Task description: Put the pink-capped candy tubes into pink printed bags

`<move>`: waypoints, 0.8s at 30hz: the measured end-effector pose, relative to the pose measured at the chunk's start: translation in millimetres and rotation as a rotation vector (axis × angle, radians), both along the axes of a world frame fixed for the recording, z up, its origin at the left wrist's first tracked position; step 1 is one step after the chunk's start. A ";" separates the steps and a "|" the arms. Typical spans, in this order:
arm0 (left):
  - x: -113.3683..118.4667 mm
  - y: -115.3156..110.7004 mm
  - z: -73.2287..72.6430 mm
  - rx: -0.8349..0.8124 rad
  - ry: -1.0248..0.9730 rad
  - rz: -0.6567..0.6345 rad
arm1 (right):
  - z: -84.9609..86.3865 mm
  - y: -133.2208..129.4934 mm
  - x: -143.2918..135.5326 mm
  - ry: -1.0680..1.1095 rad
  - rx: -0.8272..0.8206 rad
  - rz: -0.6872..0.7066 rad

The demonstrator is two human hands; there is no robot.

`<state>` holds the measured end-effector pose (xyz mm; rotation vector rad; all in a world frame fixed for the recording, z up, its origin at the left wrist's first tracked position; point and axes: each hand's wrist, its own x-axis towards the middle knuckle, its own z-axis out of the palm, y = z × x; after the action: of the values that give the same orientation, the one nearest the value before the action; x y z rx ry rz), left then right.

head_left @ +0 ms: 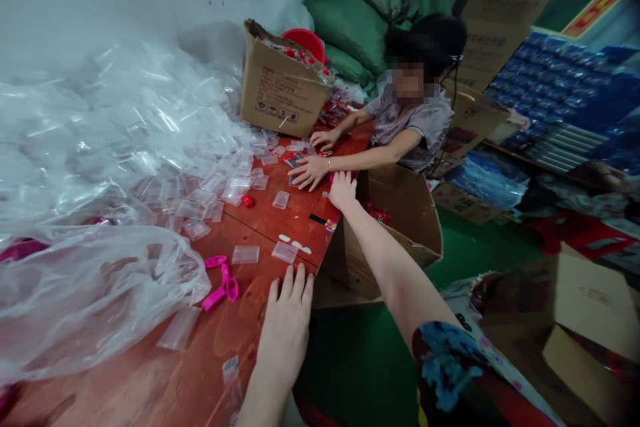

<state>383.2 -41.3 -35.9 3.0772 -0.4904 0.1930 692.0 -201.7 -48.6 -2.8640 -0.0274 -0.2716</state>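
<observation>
I see my bare left hand (286, 323) palm down near half past six, fingers (287, 284) extended. My right arm (385, 250), in a dark, blue-patterned fabric sleeve (447, 370), reaches from half past four, bare right hand (343, 192) near centre, fingers bent.

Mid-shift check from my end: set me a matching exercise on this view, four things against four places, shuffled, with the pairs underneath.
Things
1. left hand
2. right hand
3. pink pieces
4. red tub

Places
a. behind the printed carton
b. palm down, just short of a clear piece
c. loose beside the plastic bag
d. close by a co-worker's hand

Pairs
1-b
2-d
3-c
4-a
</observation>
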 end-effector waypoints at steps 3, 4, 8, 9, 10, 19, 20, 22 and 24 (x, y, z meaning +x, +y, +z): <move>0.0 0.6 -3.1 -0.008 -0.002 -0.002 | -3.1 -1.1 15.6 0.037 0.026 0.035; -0.2 0.7 -3.8 -0.011 -0.002 0.000 | -4.4 0.6 18.3 0.044 0.036 0.042; -0.4 1.0 -3.2 -0.021 0.014 0.010 | -6.7 13.0 14.3 0.029 0.072 0.042; -0.2 1.0 -2.1 -0.025 0.018 0.007 | -5.9 16.4 10.0 0.021 0.082 0.036; 0.0 0.8 -0.6 -0.029 0.021 0.004 | -4.4 19.5 4.7 0.014 0.093 0.030; 4.2 -2.4 12.7 -0.066 -0.019 -0.035 | 23.3 27.0 -72.8 -0.105 0.289 0.106; 4.8 -2.6 12.5 -0.067 -0.029 -0.043 | 27.4 27.1 -89.0 -0.136 0.323 0.134; 5.6 -3.1 12.1 -0.054 -0.044 -0.054 | 37.2 29.2 -127.6 -0.200 0.394 0.201; 4.5 -3.9 12.7 -0.030 -0.059 -0.062 | 49.4 34.6 -171.5 -0.263 0.463 0.267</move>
<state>387.8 -45.2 -23.2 3.0298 -0.5786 0.2879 520.6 -167.1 0.9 -2.3174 -0.3466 -0.5211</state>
